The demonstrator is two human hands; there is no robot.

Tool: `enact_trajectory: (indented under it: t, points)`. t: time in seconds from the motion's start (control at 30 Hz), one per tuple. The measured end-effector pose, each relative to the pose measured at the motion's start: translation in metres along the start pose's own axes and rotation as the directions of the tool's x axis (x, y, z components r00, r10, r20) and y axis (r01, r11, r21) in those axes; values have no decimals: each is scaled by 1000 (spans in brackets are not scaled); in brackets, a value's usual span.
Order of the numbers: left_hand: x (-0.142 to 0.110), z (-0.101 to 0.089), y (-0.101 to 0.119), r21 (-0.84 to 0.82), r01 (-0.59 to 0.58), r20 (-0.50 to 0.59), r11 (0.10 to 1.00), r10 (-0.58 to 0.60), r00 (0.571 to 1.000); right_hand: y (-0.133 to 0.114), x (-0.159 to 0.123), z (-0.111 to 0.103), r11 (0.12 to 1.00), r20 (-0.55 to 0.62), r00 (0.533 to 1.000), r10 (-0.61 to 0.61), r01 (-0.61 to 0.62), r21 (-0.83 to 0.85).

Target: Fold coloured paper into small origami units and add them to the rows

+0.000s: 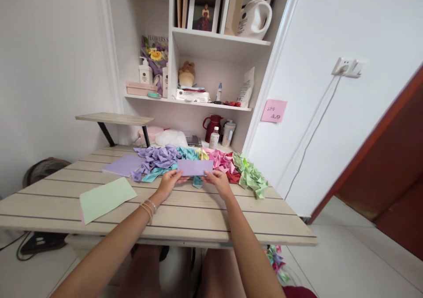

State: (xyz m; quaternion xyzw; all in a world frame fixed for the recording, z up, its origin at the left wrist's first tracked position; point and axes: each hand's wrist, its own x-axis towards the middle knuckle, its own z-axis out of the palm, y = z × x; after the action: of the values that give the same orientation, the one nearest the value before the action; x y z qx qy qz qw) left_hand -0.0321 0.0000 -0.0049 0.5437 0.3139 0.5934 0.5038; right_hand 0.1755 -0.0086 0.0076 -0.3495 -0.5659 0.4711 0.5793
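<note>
A purple sheet of paper (pixel 194 167), a wide rectangle that looks folded, is held up just above the table in both hands. My left hand (pixel 171 181) pinches its left end, and my right hand (pixel 216 181) grips the right end, thumbs on the near face. Behind it lies a long heap of folded paper pieces: purple ones (pixel 161 157) at left, blue ones (pixel 187 152), pink ones (pixel 223 160) and green ones (pixel 253 174) at right. Flat purple sheets (pixel 123 164) and a light green sheet (pixel 107 199) lie to the left of my hands.
The slatted wooden table (pixel 198 214) stands against a white shelf unit (pixel 214 47). A small raised shelf (pixel 114 118) is at its back left. A bottle (pixel 214 138), a red jug (pixel 213 128) and a cup (pixel 228 133) stand behind the heap. More folded pieces (pixel 276 263) are below, right of the table.
</note>
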Motion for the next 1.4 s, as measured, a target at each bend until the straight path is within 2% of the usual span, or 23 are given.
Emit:
enact_trajectory:
  t: [0.23,0.37,0.47,0.53,0.67,0.8,1.03,1.23,1.4]
  points:
    - [6,-3,-5,-16,-101,-154,995,97,983,7,0,7,998,-104,992,-70,69,-10]
    - [1,3,-4,-7,-79,-104,997,77,992,13,-1,19,988,-126,980,-152,149,-35]
    - [-4,9,-2,11,-37,-22,999,37,999,15,-2,28,988,-83,985,-154,151,-40]
    - [-5,10,-3,24,-26,-6,999,26,1000,17,-3,31,984,0,987,-159,159,-85]
    - [-2,6,-4,44,-31,-34,999,33,999,18,-3,30,906,169,958,-231,276,-322]
    - [0,3,-3,56,-43,-25,997,45,999,20,-2,25,861,179,949,-260,312,-402]
    - [-3,5,0,136,-86,10,987,86,996,14,2,23,900,67,957,-282,288,-327]
    - [0,3,-3,217,-123,-32,968,133,991,15,0,24,965,-2,983,-184,181,-190]
    - [2,3,-7,162,-135,-49,978,144,988,19,2,24,987,-28,990,-138,135,-92]
